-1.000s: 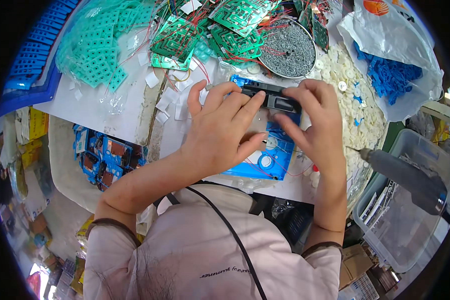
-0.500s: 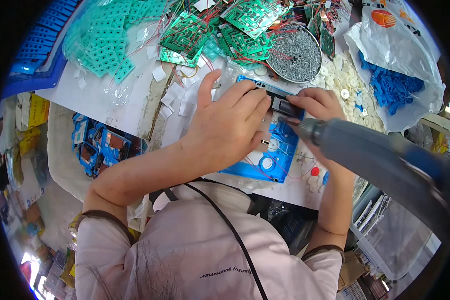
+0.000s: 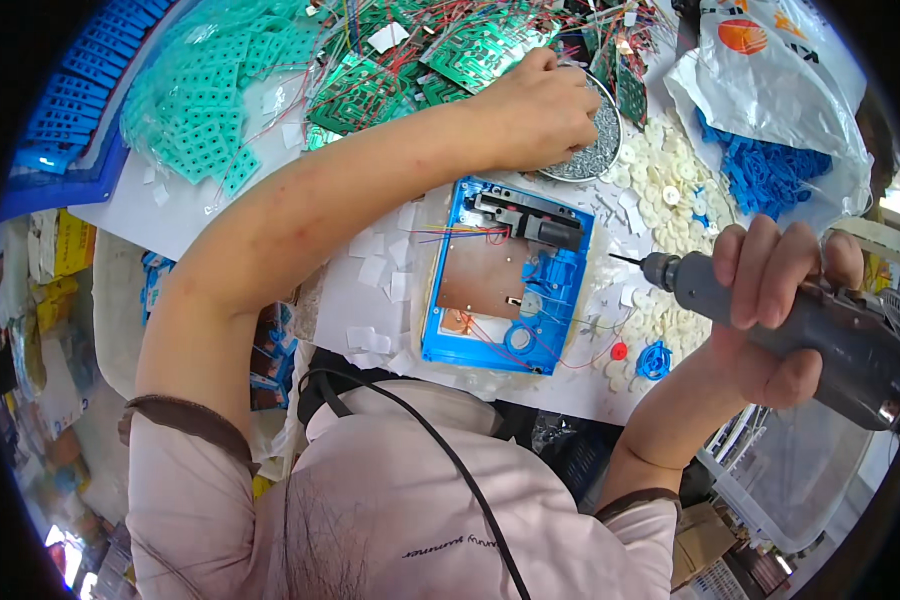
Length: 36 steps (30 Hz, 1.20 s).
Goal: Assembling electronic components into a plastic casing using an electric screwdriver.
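My left hand (image 3: 545,112) reaches over a round dish of small metal screws (image 3: 598,150), its fingers curled in; whatever is in its fingertips is hidden. My right hand (image 3: 775,290) grips a grey electric screwdriver (image 3: 705,287), whose thin bit points left above the table. Between my arms lies an open blue plastic casing (image 3: 433,335). It holds a brown circuit board (image 3: 480,275), thin coloured wires and, along its far side, a black mechanism (image 3: 530,222). A thin wire leads from the casing toward a small red disc (image 3: 619,351).
Green circuit boards (image 3: 360,95) with red wires pile up at the back, beside turquoise sheets (image 3: 195,110). White plastic discs (image 3: 675,190) spread on the right, near a white bag (image 3: 780,80) of blue parts (image 3: 770,170). White paper pieces (image 3: 370,270) lie left of the casing.
My left hand has left the casing and moved up to the screw dish. My right hand has let go of the black mechanism and taken hold of the screwdriver. The mechanism now sits in the casing.
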Tool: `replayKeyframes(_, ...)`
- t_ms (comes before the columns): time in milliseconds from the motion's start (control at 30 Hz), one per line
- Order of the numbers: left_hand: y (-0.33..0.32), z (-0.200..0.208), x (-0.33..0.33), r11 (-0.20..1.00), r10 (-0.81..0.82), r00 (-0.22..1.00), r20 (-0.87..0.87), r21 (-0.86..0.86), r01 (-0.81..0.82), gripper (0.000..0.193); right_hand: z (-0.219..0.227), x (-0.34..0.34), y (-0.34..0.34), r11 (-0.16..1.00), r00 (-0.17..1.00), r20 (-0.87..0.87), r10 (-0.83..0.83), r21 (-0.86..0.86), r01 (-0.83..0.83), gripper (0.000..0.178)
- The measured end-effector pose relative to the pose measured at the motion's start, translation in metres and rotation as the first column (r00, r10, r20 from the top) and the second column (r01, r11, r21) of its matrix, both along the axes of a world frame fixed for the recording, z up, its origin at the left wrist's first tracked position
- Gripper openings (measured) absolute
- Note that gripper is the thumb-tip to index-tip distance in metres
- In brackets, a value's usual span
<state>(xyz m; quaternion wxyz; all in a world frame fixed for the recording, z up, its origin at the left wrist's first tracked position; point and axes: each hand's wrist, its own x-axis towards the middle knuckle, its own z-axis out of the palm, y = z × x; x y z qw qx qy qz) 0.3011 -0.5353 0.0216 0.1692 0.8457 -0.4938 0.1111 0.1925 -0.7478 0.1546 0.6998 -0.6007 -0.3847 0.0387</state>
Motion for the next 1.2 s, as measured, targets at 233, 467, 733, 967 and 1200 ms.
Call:
replayKeyframes(233, -0.016, -0.006, 0.007, 0.980, 0.127, 0.982, 0.138, -0.173, -0.102, 0.019, -0.017, -0.020, 0.019, 0.849, 0.849, -0.010, -0.528, 0.031, 0.528, 0.056)
replayKeyframes(467, 0.030, 0.053, -0.068, 0.949, -0.090, 0.917, -0.389, -0.314, -0.040, 0.013, -0.025, -0.031, 0.026, 0.863, 0.875, -0.174, -0.452, 0.161, 0.478, 0.050)
replayKeyframes(733, 0.039, 0.034, -0.131, 0.894, -0.083, 0.959, -0.272, -0.445, -0.048, 0.024, -0.017, -0.038, 0.042, 0.973, 0.986, -0.157, -0.053, 0.212, 0.086, 0.046)
replayKeyframes(967, 0.041, 0.033, -0.129, 0.877, -0.103, 0.951, -0.293, -0.478, -0.053, 0.028, -0.021, -0.037, 0.045, 0.970, 0.983, -0.168, -0.070, 0.218, 0.106, 0.046)
replayKeyframes(1200, 0.040, 0.033, -0.125, 0.863, -0.075, 0.969, -0.236, -0.502, -0.055, 0.029, -0.020, -0.035, 0.050, 0.958, 0.979, -0.194, -0.069, 0.262, 0.119, 0.041)
